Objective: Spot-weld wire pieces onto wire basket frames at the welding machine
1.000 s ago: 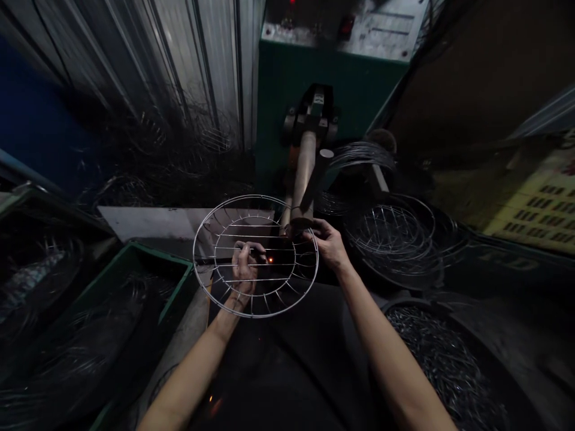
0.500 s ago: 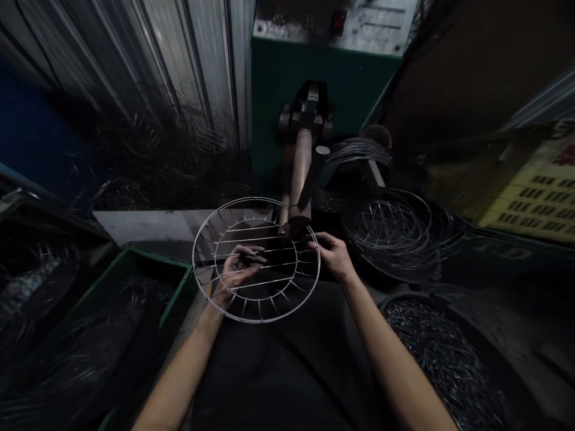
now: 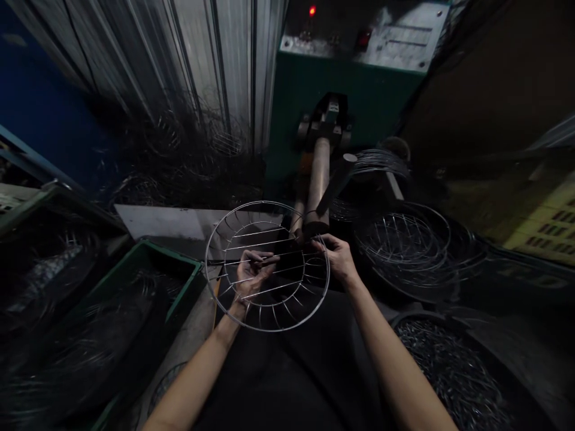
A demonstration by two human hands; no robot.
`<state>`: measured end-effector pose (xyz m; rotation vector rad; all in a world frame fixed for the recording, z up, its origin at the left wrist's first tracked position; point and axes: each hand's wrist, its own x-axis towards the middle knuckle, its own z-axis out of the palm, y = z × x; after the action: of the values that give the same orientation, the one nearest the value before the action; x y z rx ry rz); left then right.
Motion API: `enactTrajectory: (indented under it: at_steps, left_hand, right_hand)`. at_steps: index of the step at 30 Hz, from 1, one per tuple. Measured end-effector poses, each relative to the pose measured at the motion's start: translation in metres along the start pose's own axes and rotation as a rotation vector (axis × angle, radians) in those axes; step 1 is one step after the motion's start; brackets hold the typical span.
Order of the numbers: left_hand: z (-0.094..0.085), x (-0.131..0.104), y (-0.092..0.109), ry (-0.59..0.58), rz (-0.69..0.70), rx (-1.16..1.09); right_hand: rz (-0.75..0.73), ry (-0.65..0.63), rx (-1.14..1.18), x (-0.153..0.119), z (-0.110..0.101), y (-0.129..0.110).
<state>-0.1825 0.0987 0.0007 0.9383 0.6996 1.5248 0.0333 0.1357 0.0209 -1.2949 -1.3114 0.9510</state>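
A round wire basket [image 3: 269,330] with an outer ring, a smaller inner ring and parallel cross wires is held tilted in front of me. My right hand [image 3: 339,258] pinches its right rim, just below the blunt ends of the machine's metal arms [image 3: 320,179]. The far right part of the rim lies against or close to those ends; contact cannot be made out. Seen through the cross wires, my left hand [image 3: 251,276] has thumb and fingers drawn together under the basket. Whatever they grip is too small and dark to tell.
Behind stands a green machine [image 3: 345,84] with a lit red lamp [image 3: 312,11]. At right are stacked wire rings [image 3: 404,239], a tub of short metal pieces [image 3: 453,365] and a yellow crate [image 3: 554,227]. A green bin [image 3: 191,278] sits at left beside a pale board [image 3: 166,221].
The red lamp on the machine has lit. The whole view has shifted, with the scene sliding right and slightly down. My left fingers have closed somewhat; my right hand stays at the rim.
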Motion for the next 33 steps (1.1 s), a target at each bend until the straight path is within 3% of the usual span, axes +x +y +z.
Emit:
enactTrajectory:
  at_steps: [8,14,20,24,29,33]
  left_hand:
    - [0.002,-0.002,-0.004,-0.017,0.010,-0.016]
    - [-0.011,-0.001,-0.018,-0.046,-0.034,-0.041]
    - [-0.025,-0.001,0.006,-0.174,-0.097,0.028]
    - [-0.015,0.001,0.021,-0.193,-0.093,0.055]
    - [0.005,0.002,0.016,-0.054,-0.045,0.062]
    - [0.015,-0.002,0.009,-0.036,-0.024,0.018]
  right_hand:
    - [0.005,0.010,-0.004,0.001,-0.004,0.003]
    - [0.022,0.022,-0.009,0.002,-0.005,0.007]
    - [0.030,0.006,0.015,0.000,0.001,-0.008]
    - [-0.007,0.005,0.021,0.014,-0.004,-0.011]
    - [-0.049,-0.064,0.030,0.042,-0.001,-0.013]
    - [-0.055,-0.113,0.047,0.045,-0.001,-0.011]
